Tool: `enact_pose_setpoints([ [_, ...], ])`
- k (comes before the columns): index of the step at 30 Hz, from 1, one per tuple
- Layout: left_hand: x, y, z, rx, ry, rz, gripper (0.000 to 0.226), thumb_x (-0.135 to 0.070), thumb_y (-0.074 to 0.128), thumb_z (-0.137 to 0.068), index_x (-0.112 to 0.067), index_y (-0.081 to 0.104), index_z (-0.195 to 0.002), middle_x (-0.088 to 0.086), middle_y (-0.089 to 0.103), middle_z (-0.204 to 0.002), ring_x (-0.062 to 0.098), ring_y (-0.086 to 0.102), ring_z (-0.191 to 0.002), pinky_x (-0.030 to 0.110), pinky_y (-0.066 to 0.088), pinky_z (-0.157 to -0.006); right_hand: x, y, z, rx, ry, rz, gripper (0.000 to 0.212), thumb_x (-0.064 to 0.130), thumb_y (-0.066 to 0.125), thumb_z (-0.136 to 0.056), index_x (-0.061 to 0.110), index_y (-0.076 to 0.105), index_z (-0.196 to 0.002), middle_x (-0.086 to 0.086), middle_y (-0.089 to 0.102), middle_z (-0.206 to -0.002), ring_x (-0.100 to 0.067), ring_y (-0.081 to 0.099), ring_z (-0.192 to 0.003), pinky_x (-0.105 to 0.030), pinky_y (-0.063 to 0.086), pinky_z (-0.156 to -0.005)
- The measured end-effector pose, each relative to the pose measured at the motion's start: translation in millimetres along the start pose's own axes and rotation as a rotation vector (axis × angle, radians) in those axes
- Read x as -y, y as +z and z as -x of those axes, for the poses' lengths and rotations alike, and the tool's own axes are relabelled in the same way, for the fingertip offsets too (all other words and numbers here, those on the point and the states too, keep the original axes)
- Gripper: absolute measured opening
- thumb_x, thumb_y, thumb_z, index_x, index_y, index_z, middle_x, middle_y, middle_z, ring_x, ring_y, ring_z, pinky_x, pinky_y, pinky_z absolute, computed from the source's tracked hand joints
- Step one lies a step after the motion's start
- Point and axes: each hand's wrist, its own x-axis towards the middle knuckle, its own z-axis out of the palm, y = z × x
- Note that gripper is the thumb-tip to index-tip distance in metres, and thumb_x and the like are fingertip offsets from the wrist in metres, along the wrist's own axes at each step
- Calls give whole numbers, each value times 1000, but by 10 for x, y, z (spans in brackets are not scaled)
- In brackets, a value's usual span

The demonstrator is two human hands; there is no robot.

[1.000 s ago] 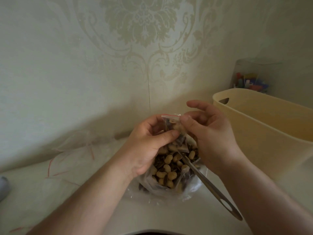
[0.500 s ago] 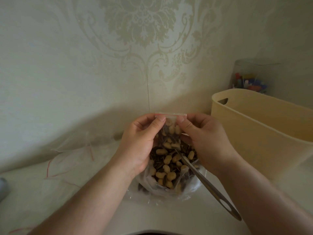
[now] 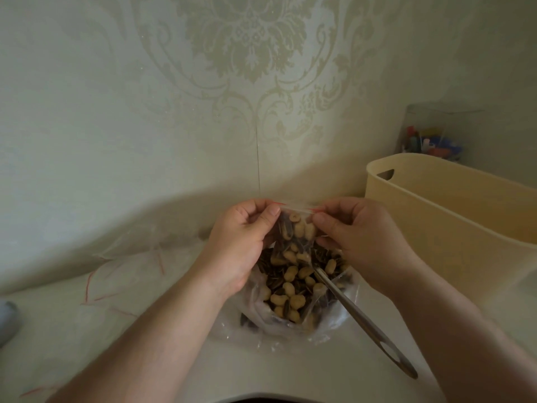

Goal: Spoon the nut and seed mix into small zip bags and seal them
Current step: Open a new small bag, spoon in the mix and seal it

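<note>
Zip bag [image 3: 295, 228], small and clear, hangs in the air right over the big bag of mix, stuffed with pale nuts and dark striped seeds. From the head camera, both hands are on its top edge, where a thin red line runs across. Left hand [image 3: 242, 242] pinches the left corner, thumb in front, fingers curled behind: a narrow grip, holding the bag. Right hand [image 3: 360, 239] pinches the right corner the same way, thumb tip pressed on the plastic just under the red line. Whether the strip is closed all the way across, I cannot tell.

Below them sits the large bag [image 3: 293, 309], clear plastic, mouth open, full of the nut and seed mix [image 3: 290, 289], resting on the pale bench [image 3: 290, 370]. A metal spoon [image 3: 363, 321] stands in the mix, bowl buried, handle slanting down to the right over the bench, with a hole near its end.

Off to the left, a loose heap of empty bags [image 3: 128, 266] with red lines lies on the bench by the patterned wall [image 3: 247, 68]. On the right stands a cream plastic bin [image 3: 453, 216], and behind it a clear jar [image 3: 433, 135] with coloured bits inside.
</note>
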Motion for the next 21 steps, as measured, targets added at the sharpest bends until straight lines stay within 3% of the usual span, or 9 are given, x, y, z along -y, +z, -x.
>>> enact_pose_setpoints([
  [6, -8, 12, 21, -19, 69, -42, 16, -13, 60, -105, -8, 75, -103, 13, 80, -99, 31, 76, -101, 46, 60, -97, 12, 10, -2, -58, -20, -40, 5, 9, 73, -95, 9, 78, -96, -6, 79, -84, -14, 77, -77, -20, 60, -71],
  [16, 1, 47, 33, 6, 91, -4, 21, -16, 57, -107, -4, 74, -105, 14, 80, -100, 26, 76, -96, 42, 62, -92, 48, 59, 12, -124, -73, -65, 7, 10, 72, -96, 10, 74, -90, -2, 76, -75, -8, 73, -67, -18, 58, -64],
  [21, -3, 56, 46, 16, 102, 24, 21, -16, 57, -107, -4, 74, -105, 13, 79, -100, 25, 76, -95, 39, 62, -91, 22, 54, 2, -149, -89, 5, 7, 17, 74, -96, 17, 75, -89, -6, 77, -82, -15, 73, -73, -27, 63, -69],
])
